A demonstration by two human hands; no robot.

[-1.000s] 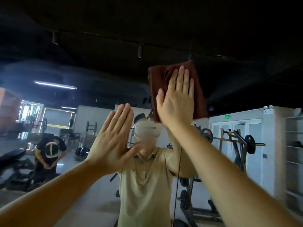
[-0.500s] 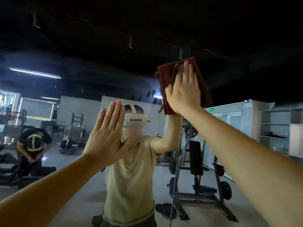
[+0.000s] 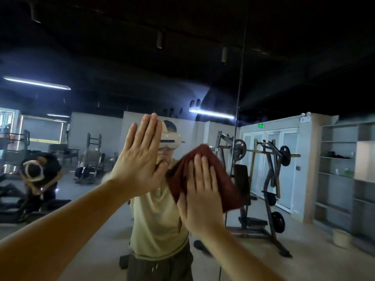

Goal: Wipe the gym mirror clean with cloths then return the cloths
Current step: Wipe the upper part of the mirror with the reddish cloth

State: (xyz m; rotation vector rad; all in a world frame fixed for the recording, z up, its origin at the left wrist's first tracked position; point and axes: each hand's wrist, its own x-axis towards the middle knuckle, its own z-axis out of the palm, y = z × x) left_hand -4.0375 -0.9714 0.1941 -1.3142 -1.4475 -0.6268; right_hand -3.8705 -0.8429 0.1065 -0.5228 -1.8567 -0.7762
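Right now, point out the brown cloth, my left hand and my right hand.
brown cloth [image 3: 226, 184]: head view, uncovered right part.
left hand [image 3: 140, 163]: head view, back of the hand.
right hand [image 3: 200, 193]: head view, back of the hand.

Scene's looking dim overall, w/ the ceiling [image 3: 182, 27] going nearly black. The left tube light [image 3: 36, 83] & centre tube light [image 3: 211, 113] are glowing blue-white, soft haze spreading round them. The floor [image 3: 304, 236] & far walls [image 3: 95, 126] are catching pale light. The cloth [image 3: 225, 183] is smearing at its edges w/ motion blur; the vertical seam [image 3: 240, 78] is bowing from wide-angle distortion
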